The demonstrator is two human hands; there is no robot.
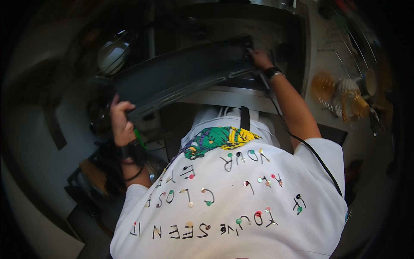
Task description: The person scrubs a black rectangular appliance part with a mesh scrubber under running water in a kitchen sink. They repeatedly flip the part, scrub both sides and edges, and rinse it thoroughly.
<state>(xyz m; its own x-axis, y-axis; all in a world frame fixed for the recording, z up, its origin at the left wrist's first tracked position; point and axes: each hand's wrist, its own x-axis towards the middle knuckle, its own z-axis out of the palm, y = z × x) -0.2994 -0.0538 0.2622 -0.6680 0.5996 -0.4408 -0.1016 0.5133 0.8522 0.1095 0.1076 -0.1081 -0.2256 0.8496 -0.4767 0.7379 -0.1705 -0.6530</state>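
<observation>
A long dark panel (pixel 184 71) with a pale slotted edge spans the space in front of me, tilted so that its right end lies farther from me. My left hand (pixel 122 119) is at its near left end, wearing a dark wrist strap; the fingers are partly curled, and blur hides how they meet the panel. At the far right end, my right hand (pixel 260 60) grips the panel's corner. A black cable runs along my right forearm. Beneath and beyond the panel is a dark recessed surface with a metal front edge (pixel 233 95).
Bottles with amber contents (pixel 351 98) stand on the light counter (pixel 318 58) at the right. A shiny rounded vessel (pixel 113 58), perhaps glass, is beyond my left hand. Dark round objects (pixel 100 111) sit just left of that hand, with a brown item (pixel 93 173) lower down.
</observation>
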